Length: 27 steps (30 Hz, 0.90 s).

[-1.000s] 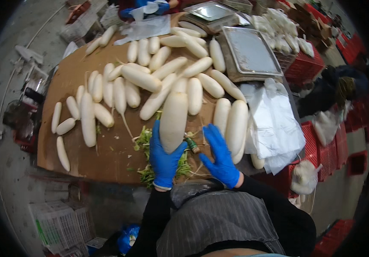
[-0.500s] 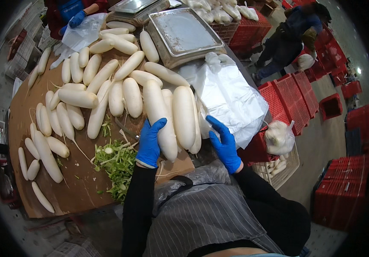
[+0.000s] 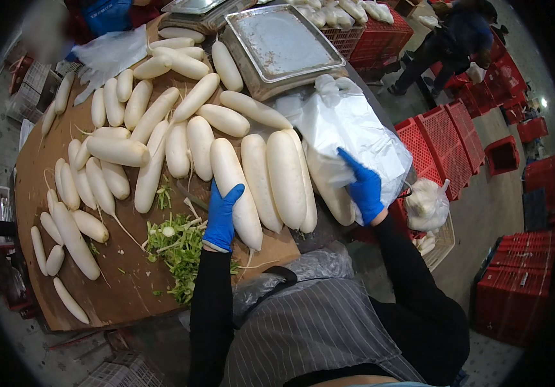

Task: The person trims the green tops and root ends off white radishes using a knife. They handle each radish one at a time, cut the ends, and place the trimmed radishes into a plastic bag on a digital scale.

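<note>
Several large white radishes lie side by side near me. My left hand, in a blue glove, rests against the left flank of the nearest radish, thumb and forefinger spread apart. Right of it are two more upright radishes, a slimmer one and a thick one, with another partly behind. My right hand, also gloved in blue, lies with stretched fingers on a stack of white plastic bags. Beneath the bags' left edge another radish shows, partly covered; some right-hand fingertips are hard to make out.
Many radishes spread across the brown tabletop, beside chopped green leaf trimmings. A metal-topped scale stands beyond the bags. Red crates and a bagged bundle are at the right. One co-worker stands far right.
My right hand has moved right, from beside the radishes onto the plastic bags. The nearest radish has shifted slightly toward me, showing more of its neighbour. The far-left co-worker's gloved hands have moved.
</note>
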Available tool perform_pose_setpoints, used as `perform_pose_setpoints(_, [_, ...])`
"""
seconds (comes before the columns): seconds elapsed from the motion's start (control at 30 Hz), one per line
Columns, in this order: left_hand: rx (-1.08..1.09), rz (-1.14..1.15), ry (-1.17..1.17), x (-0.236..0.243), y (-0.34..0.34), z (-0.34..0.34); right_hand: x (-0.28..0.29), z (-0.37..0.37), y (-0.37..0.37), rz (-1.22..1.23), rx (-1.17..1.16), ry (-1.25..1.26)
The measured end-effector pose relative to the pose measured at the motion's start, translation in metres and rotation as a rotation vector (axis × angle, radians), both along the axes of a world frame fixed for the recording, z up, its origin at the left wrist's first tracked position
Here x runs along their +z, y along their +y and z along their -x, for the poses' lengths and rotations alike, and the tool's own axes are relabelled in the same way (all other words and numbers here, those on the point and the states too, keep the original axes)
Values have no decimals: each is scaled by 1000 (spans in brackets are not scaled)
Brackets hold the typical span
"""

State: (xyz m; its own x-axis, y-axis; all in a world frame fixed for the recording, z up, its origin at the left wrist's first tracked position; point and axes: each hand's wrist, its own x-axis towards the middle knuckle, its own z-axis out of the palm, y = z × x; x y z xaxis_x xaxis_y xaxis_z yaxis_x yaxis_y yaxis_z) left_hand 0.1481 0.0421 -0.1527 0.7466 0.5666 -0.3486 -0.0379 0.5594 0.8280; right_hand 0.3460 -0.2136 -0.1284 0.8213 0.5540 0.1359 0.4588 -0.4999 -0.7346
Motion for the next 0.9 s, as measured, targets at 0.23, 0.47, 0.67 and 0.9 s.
perform_pose_setpoints(0.23, [-36,-241,106,9,-8,3,47,-85,-37,-528,-204,195])
perform_pose_setpoints(0.47, [110,-499,189,-19,-27,8,60,-85,-48,-420,-36,113])
perform_pose_setpoints(0.67, [126,-488,246,-17,-33,7,64,-50,-35,78,333,168])
perform_pose_setpoints(0.9, [123,-526,194,-9,-26,14,62,-67,-48,-78,240,455])
